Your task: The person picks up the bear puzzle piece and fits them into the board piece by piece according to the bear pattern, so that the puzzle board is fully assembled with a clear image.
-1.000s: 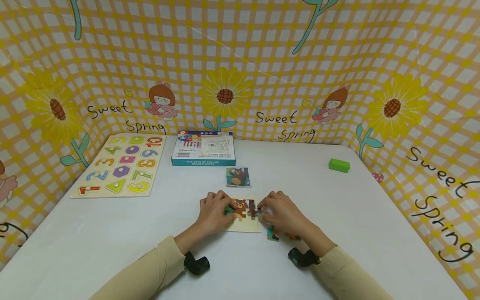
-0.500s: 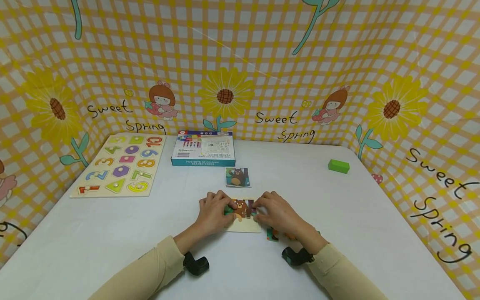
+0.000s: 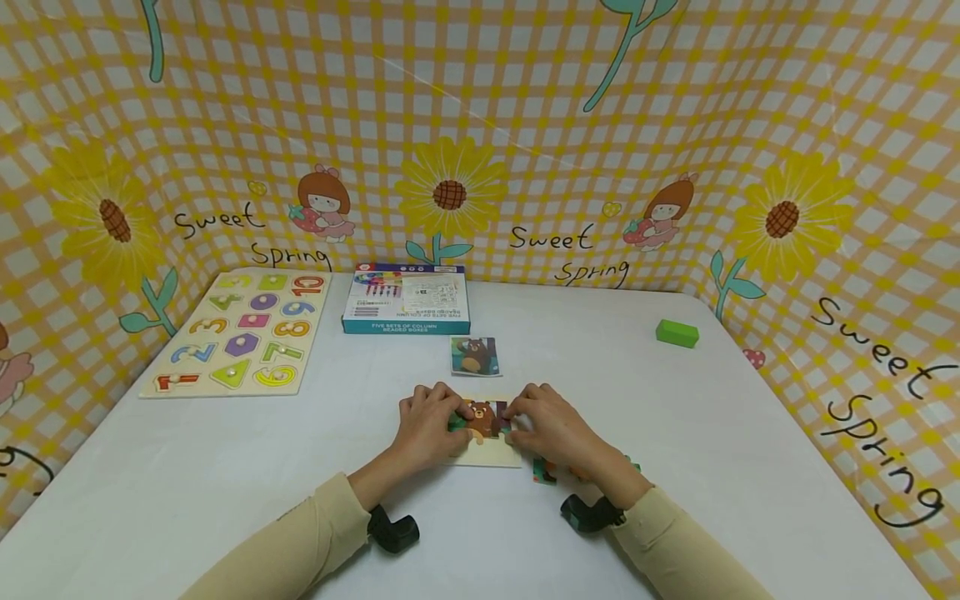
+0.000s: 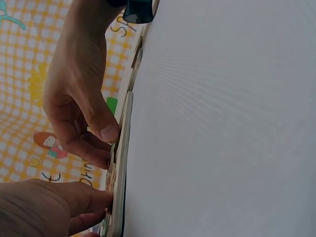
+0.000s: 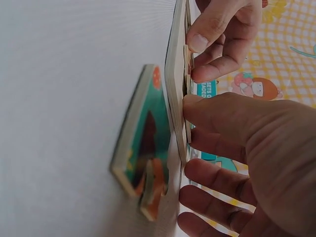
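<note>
A pale wooden puzzle board (image 3: pixel 491 457) lies before me, bear-picture pieces across its far half. My left hand (image 3: pixel 429 427) holds the left puzzle piece with the bear's face (image 3: pixel 480 413), thumb and fingertips at its side. With thumb and forefinger my right hand (image 3: pixel 553 427) pinches the right puzzle piece (image 3: pixel 501 415), dark trunk on it, which sits flush against the bear piece. In the right wrist view the thumb presses at the board's edge while the other fingers (image 5: pixel 212 173) spread loosely. Loose puzzle pieces (image 3: pixel 544 472) lie under the right wrist, partly hidden by it.
Beyond the board lies a card with the bear picture (image 3: pixel 475 357). Behind that stands a teal-edged box (image 3: pixel 406 327). A number-and-shape peg board (image 3: pixel 255 333) lies at the far left, a green block (image 3: pixel 677 333) at the far right. A checked cloth wall surrounds the table.
My right hand has moved left with its puzzle piece, closing the gap to the bear piece. The left hand has stayed in place.
</note>
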### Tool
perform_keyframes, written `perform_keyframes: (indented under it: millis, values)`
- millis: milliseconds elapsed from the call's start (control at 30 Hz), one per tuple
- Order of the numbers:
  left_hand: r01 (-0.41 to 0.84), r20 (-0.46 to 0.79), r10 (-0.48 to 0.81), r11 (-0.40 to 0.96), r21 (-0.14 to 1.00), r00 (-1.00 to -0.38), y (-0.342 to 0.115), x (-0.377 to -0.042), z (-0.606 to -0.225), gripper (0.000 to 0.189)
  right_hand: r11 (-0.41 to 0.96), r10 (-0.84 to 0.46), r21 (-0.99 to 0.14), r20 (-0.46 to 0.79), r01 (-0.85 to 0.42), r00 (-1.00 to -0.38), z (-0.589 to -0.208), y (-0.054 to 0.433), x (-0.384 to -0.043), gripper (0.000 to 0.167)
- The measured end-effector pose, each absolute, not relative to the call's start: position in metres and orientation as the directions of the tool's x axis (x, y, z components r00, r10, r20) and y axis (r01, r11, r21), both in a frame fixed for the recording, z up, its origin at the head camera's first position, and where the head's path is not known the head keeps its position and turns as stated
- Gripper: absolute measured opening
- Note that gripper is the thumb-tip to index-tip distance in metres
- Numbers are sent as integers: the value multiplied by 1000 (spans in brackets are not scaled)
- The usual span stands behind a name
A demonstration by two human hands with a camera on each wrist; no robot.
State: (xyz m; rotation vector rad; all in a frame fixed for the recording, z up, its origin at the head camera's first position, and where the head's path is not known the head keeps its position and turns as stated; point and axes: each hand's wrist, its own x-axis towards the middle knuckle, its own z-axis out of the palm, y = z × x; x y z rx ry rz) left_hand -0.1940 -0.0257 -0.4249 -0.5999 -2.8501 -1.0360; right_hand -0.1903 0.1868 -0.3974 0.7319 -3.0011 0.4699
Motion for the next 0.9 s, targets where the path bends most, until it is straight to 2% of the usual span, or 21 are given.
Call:
perform_keyframes:
  millis: [567, 900]
  values:
    - [364, 178, 322, 738, 568, -930, -19, -198, -420, 14, 845, -456, -265, 96, -465, -885, -397, 185, -190, 25]
    - [409, 158, 393, 714, 568, -906, -4, -199, -417, 13, 841, -464, -261, 103, -475, -880, -398, 188, -191, 26]
